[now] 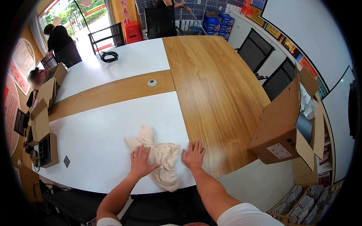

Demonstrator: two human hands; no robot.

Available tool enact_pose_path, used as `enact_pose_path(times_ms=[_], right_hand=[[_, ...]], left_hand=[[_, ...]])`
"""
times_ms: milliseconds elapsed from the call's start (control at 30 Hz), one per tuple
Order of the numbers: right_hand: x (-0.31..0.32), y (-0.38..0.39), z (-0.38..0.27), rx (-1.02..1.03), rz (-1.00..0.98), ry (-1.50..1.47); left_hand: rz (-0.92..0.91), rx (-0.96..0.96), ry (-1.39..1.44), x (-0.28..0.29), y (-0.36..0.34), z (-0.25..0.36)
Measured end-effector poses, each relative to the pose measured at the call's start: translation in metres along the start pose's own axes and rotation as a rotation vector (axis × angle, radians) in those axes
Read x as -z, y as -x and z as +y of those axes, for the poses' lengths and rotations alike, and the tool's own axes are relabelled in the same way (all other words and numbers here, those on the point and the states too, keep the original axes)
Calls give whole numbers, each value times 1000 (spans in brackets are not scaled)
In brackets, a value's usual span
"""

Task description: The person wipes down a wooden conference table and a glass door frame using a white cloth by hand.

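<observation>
Left hand (141,162) lies flat, fingers spread and released, pressing the left part of a crumpled cream cloth (160,160) on the white section of the counter (98,139). Right hand (194,154) rests palm down, fingers open and grasping nothing, just beside the cloth's right edge, at the seam with the wood panel. At three o'clock from the hands, an open brown cardboard box (281,128) sits tilted on the counter's edge, a white rectangular label on its lower face. At nine to ten o'clock stand several smaller open cardboard boxes (41,120). At twelve o'clock, far off, blue cartons (215,22) are stacked beside a red sign (125,11).
</observation>
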State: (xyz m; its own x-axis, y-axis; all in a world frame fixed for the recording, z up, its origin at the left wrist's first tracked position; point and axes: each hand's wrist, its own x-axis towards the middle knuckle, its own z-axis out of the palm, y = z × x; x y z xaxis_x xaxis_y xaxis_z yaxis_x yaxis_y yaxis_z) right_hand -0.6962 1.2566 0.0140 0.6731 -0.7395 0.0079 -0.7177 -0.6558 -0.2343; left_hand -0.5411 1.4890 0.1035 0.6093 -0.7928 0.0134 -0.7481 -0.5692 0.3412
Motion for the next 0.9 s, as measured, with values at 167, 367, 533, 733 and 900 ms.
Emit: enact_pose_path(times_ms=[167,367,533,733,900], right_hand=[[-1,0,0,3,6,3],[2,0,-1,4,-6,14],[-3,0,2,5,-7,3],[2,-1,-1,0,-29,0],[5,-1,-2,-4,-47,-11]], left_hand=[[-8,116,-47,-28,-33,-14],[-89,232,261,-35,-54,-8],[268,127,-80,-10,-39,-47],[698,163,-324,26,-46,-86],[491,-64,-323,-62,-2,-64]])
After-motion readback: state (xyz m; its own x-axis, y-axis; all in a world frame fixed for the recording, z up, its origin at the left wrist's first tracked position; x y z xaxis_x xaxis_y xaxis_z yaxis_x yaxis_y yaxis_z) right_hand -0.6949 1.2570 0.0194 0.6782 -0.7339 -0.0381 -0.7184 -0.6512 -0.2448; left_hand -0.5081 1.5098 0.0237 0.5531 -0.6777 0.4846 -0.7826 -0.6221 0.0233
